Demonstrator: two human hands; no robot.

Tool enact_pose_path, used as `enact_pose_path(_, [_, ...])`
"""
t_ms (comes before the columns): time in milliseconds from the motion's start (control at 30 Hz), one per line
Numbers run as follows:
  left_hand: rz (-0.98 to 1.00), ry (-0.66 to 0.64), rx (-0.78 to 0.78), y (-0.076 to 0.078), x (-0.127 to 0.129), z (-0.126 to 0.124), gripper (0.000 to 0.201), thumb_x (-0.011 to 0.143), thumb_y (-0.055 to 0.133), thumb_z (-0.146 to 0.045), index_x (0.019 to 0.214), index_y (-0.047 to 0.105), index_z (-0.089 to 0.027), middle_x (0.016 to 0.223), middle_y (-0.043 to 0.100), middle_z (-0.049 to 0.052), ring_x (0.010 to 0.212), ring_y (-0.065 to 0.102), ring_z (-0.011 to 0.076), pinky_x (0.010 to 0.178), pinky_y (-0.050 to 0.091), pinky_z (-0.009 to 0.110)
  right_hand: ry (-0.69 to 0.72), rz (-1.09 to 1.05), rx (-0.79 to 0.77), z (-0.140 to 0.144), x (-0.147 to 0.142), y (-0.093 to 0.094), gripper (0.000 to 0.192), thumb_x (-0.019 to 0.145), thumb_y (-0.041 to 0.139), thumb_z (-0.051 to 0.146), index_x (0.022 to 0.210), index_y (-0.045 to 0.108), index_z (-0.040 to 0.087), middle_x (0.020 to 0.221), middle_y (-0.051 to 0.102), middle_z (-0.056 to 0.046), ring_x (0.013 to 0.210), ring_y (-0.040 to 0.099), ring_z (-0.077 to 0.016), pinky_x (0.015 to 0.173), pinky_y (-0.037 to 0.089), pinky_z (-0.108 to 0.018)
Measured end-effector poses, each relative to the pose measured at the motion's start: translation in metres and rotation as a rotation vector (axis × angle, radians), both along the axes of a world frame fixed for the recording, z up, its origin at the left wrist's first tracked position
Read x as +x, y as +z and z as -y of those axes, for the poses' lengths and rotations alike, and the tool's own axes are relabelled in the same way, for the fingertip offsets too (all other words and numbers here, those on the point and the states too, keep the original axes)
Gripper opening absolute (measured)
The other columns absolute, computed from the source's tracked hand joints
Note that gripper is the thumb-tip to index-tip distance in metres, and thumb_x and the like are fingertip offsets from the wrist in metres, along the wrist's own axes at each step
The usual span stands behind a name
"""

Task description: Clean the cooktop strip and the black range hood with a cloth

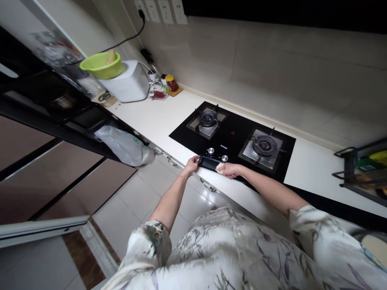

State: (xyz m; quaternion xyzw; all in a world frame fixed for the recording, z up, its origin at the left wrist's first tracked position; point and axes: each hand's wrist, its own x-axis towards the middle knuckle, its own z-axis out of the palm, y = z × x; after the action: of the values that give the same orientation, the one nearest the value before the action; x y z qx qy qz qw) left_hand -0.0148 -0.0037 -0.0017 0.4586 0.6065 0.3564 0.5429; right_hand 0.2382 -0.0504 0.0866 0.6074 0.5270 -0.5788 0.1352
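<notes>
My left hand (pixel 191 164) is closed around the left end of a flat, black rectangular object (pixel 208 162) at the front edge of the gas stove (pixel 230 121). The object's exact kind is unclear. A pale, crumpled cloth (pixel 220 167) is in my closed right hand (pixel 231 170), pressed against the object's right end. Just beyond my hands are two silver knobs, a left knob (pixel 211 151) and a right knob (pixel 224 158).
A white appliance (pixel 131 82) bearing a green basin (pixel 102 66) stands on the left counter near a yellow-lidded jar (pixel 171 83). To the right is a black rack (pixel 350 167). A plastic bag (pixel 123 146) hangs along the left side.
</notes>
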Motion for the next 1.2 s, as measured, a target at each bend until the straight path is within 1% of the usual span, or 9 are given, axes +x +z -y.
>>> enact_pose_path(167, [-0.026,-0.006,-0.013,0.003,0.001,-0.002,0.041,0.07,0.069,-0.005,0.11,0.074,-0.009,0.067,0.062,-0.002,0.062,0.053,0.0112,0.067,0.043,0.02,0.091,0.211,0.042,0.032,0.079,0.008,0.038,0.09,0.057,0.013,0.125,0.071,0.021,0.047,0.045,0.005,0.033,0.037,-0.0085,0.042,0.028,-0.016])
enact_pose_path(333, [-0.046,0.009,-0.02,0.004,0.002,-0.003,0.036,0.07,0.073,-0.011,0.106,0.075,-0.01,0.066,0.06,-0.002,0.063,0.053,0.0126,0.071,0.045,0.022,0.108,0.37,0.043,0.065,0.144,0.016,0.02,0.09,0.056,0.012,0.099,0.072,0.018,0.05,0.047,0.003,0.036,0.04,-0.0086,0.046,0.033,-0.018])
enact_pose_path(467, [-0.052,0.026,-0.014,0.004,0.002,-0.003,0.031,0.071,0.075,-0.015,0.102,0.075,-0.011,0.066,0.059,-0.002,0.064,0.053,0.013,0.072,0.045,0.023,0.097,0.501,0.047,0.088,0.175,0.023,0.018,0.089,0.056,0.009,0.094,0.072,0.016,0.051,0.05,0.0,0.039,0.044,-0.0112,0.049,0.038,-0.022])
enact_pose_path(567, [-0.053,0.036,-0.003,0.004,0.003,-0.002,0.03,0.072,0.075,-0.018,0.1,0.074,-0.011,0.066,0.059,-0.002,0.064,0.052,0.0128,0.071,0.044,0.023,0.11,0.535,0.078,0.1,0.183,0.027,0.026,0.086,0.058,0.004,0.103,0.073,0.016,0.059,0.059,-0.004,0.049,0.058,-0.0158,0.055,0.045,-0.024])
enact_pose_path(667, [-0.049,0.041,0.009,0.005,0.006,-0.001,0.03,0.072,0.074,-0.019,0.101,0.074,-0.011,0.068,0.062,-0.001,0.064,0.052,0.0128,0.07,0.043,0.022,0.152,0.536,0.171,0.102,0.169,0.028,0.032,0.083,0.06,0.002,0.107,0.075,0.018,0.088,0.074,-0.012,0.082,0.074,-0.0236,0.071,0.051,-0.027])
enact_pose_path(767, [-0.049,0.043,0.021,0.005,0.007,0.0,0.031,0.073,0.073,-0.017,0.104,0.074,-0.012,0.071,0.064,0.0,0.068,0.055,0.0136,0.07,0.044,0.022,0.181,0.491,0.292,0.091,0.128,0.026,0.031,0.088,0.057,0.006,0.109,0.076,0.019,0.119,0.073,-0.015,0.114,0.071,-0.0278,0.083,0.051,-0.028])
enact_pose_path(1000, [-0.082,0.011,0.024,0.003,0.006,0.001,0.035,0.076,0.07,-0.016,0.111,0.075,-0.012,0.081,0.071,0.004,0.077,0.062,0.0161,0.079,0.048,0.024,0.243,0.295,0.581,0.056,-0.003,0.035,0.043,0.104,0.04,0.019,0.137,0.066,0.025,0.137,0.065,-0.011,0.128,0.061,-0.0267,0.102,0.048,-0.032])
enact_pose_path(1100, [-0.096,-0.011,0.021,0.001,0.005,0.0,0.037,0.077,0.072,-0.023,0.112,0.074,-0.012,0.088,0.073,0.006,0.084,0.065,0.0189,0.087,0.05,0.028,0.287,0.295,0.661,0.06,-0.035,0.033,0.046,0.106,0.038,0.02,0.146,0.06,0.021,0.15,0.053,-0.017,0.141,0.049,-0.0317,0.112,0.045,-0.042])
enact_pose_path(1200, [-0.104,-0.027,0.017,-0.001,0.004,-0.001,0.041,0.075,0.073,-0.03,0.113,0.074,-0.012,0.095,0.075,0.009,0.09,0.067,0.0214,0.092,0.051,0.032,0.313,0.374,0.674,0.073,-0.042,0.02,0.054,0.106,0.032,0.014,0.158,0.046,0.014,0.152,0.048,-0.022,0.14,0.049,-0.0326,0.11,0.049,-0.045])
